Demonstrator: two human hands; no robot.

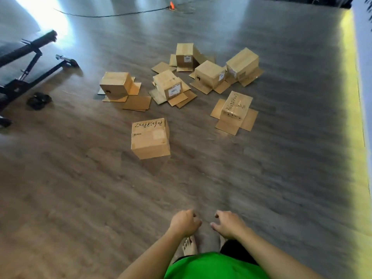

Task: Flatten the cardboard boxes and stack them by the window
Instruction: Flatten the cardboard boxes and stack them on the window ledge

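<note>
Standing at far left on the wood floor (pixel 80 198): a black metal frame (pixel 30 63), with a dark bundle (pixel 39 100) lying just beside its foot. Running across the top of the view: a black cable (pixel 112 15) leading to an orange object (pixel 172 5).

Sitting in a loose cluster mid-floor, all still unflattened: seven cardboard boxes. Resting leftmost, the left box (pixel 115 85), its flaps splayed flat on the floor around it. Lying nearest and apart from the others, the near box (pixel 150 138), bearing handwritten marks along its top edge and showing no splayed flaps. Sitting behind it, the labelled box (pixel 168 83), flaps spread out. Standing farthest back, the rear box (pixel 185 56). Crowding just to its right, the middle box (pixel 209 74) and the right box (pixel 242 63), touching or nearly so. Lying nearer on that side, the scribbled box (pixel 236 105), flaps out on three sides.

Reaching forward and down at bottom centre, well apart from every box: the left hand (pixel 184 222), palm down, fingers loosely curled, holding nothing. Hanging close beside it, not touching: the right hand (pixel 228 223), palm down, fingers relaxed and slightly bent, likewise gripping nothing. Extending both forearms from a green shirt (pixel 213 266), above a bare foot (pixel 189 245).
</note>
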